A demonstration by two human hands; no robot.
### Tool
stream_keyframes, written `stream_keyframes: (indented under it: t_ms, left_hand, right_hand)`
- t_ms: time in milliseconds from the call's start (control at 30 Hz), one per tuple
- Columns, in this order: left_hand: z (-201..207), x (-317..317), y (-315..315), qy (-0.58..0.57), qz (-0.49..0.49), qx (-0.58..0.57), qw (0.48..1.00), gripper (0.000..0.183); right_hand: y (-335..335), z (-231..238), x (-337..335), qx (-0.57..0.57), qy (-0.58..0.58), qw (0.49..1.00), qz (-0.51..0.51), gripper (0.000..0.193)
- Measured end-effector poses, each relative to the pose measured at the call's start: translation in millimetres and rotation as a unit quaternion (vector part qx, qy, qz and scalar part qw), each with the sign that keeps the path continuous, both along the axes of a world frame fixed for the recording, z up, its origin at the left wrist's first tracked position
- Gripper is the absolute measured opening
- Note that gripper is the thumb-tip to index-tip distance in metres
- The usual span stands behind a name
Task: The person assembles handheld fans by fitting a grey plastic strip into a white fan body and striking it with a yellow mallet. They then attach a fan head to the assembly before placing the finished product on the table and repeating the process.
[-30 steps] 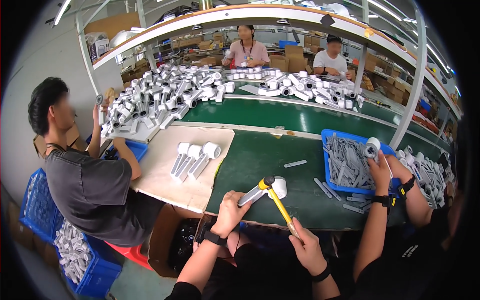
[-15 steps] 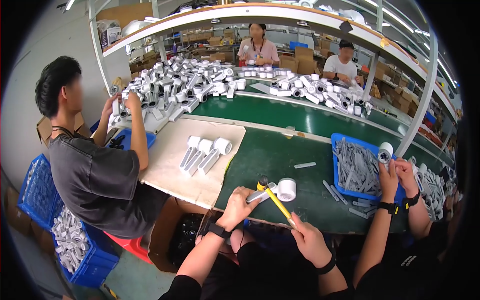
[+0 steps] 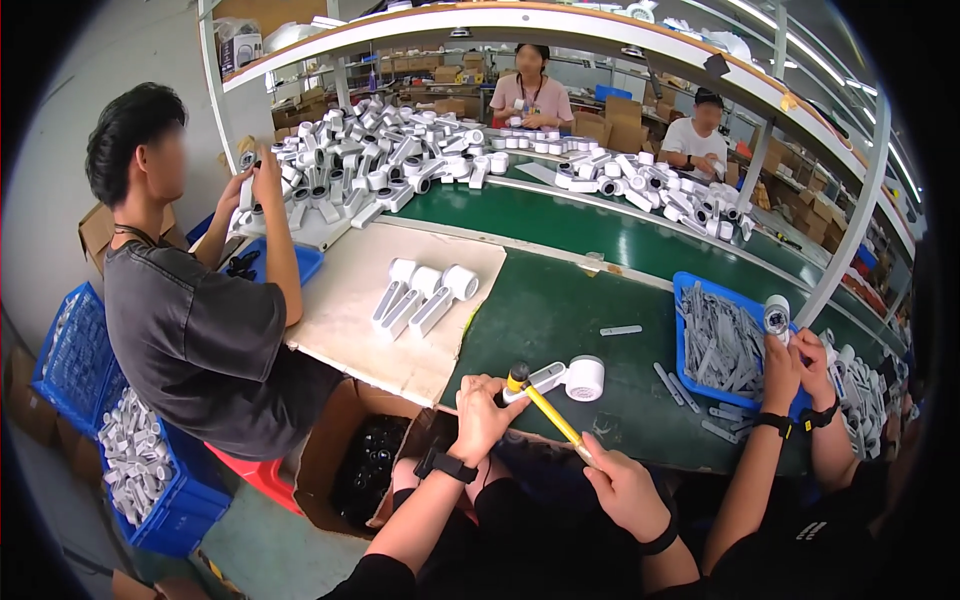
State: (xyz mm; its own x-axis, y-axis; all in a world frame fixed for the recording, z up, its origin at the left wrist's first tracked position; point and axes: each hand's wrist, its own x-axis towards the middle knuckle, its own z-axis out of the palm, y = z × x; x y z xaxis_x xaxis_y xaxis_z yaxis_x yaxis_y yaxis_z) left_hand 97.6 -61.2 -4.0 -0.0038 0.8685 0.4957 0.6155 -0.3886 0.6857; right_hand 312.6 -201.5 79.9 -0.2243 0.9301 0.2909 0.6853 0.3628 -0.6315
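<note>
Low centre, the left hand (image 3: pixel 484 418) is closed on the handle of a white device (image 3: pixel 584 379) near the green bench's (image 3: pixel 560 305) front edge; the right hand (image 3: pixel 628 492) is wrapped round a yellow hammer (image 3: pixel 553 415). Its head sits close by the left fingertips, so a stray blow could bruise them.

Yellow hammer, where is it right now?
Head view, below and just right of centre: the yellow hammer is in the right hand, its head between the left hand and the white device's round end.
</note>
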Motion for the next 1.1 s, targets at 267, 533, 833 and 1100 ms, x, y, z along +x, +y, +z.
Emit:
stream_keyframes:
  t_ms: [267, 533, 833, 1100]
  left_hand:
    - [-1, -1, -1, 0.006, -0.004, 0.009, 1.0, 0.032]
    - [-3, -1, 0, 0.01, -0.009, 0.008, 1.0, 0.029]
    - [-2, -1, -1, 0.021, 0.006, 0.024, 0.999, 0.031]
    - [3, 2, -3, 0.007, -0.007, 0.018, 1.0, 0.029]
  right_hand:
    - [-2, 4, -1, 0.021, -0.019, 1.0, 0.004, 0.051]
    - [4, 11, -1, 0.012, -0.057, 0.998, 0.022, 0.05]
    - [-1, 12, -4, 0.023, -0.027, 0.999, -0.005, 0.052]
    - [-8, 10, 0, 0.036, 0.033, 0.999, -0.015, 0.05]
